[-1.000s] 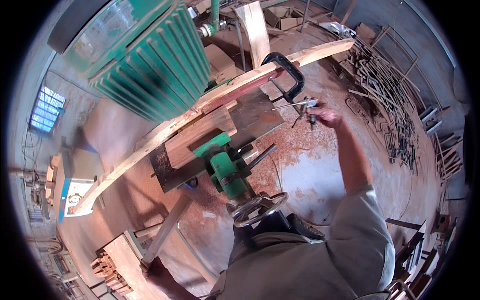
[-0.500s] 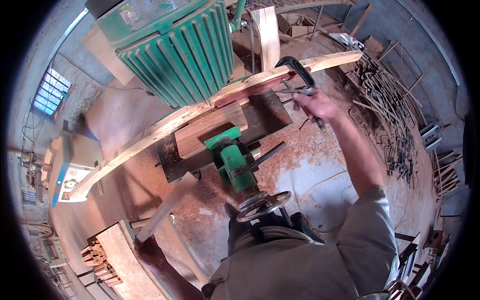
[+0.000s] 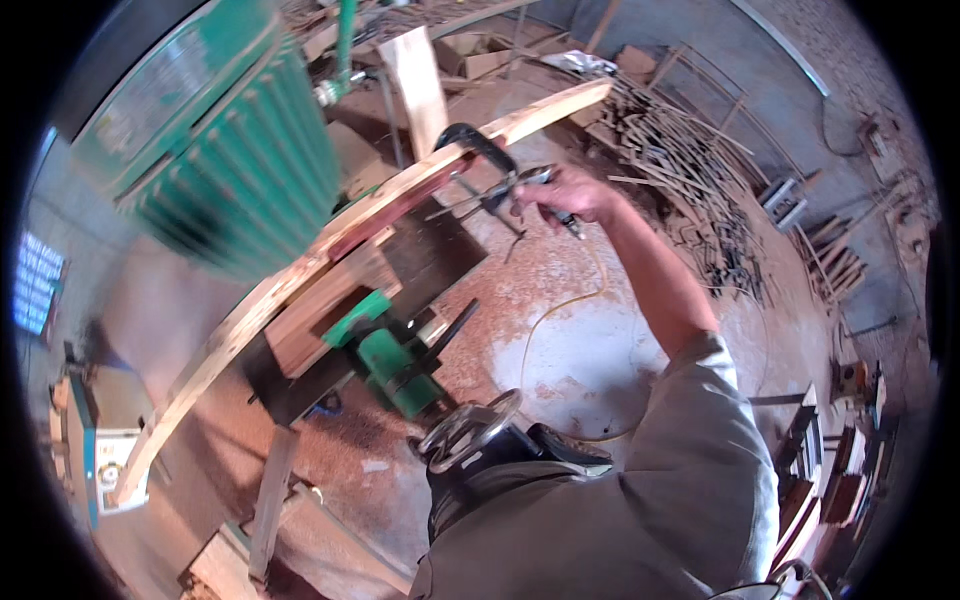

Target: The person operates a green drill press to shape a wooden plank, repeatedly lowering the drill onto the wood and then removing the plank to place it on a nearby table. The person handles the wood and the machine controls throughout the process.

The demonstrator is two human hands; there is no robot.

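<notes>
My right hand (image 3: 568, 195) is closed around a metal air blow gun (image 3: 537, 175), its thin nozzle pointing left across the work. A black C-clamp (image 3: 478, 142) beside it holds a reddish wood strip (image 3: 405, 198) against a long, pale, curved timber (image 3: 300, 265). Under the timber, a flat wood block (image 3: 330, 300) lies on the dark machine table (image 3: 430, 248), with a green clamping jaw (image 3: 360, 315) at its near side. At lower left a narrow wooden board (image 3: 270, 500) slants upward. A dark sliver at its lower end may be my left hand; its fingers are not discernible.
A big green ribbed motor (image 3: 230, 160) fills the upper left. In front of my body is a metal handwheel (image 3: 470, 432). A yellow hose (image 3: 545, 315) trails over the sawdust-strewn floor. Piled wood sticks (image 3: 680, 150) lie at right; an upright plank (image 3: 415, 85) stands behind.
My view has swung right, so the machine sits further left. My right hand has drawn back slightly from the clamp with the blow gun. My left hand has dropped almost out of the picture.
</notes>
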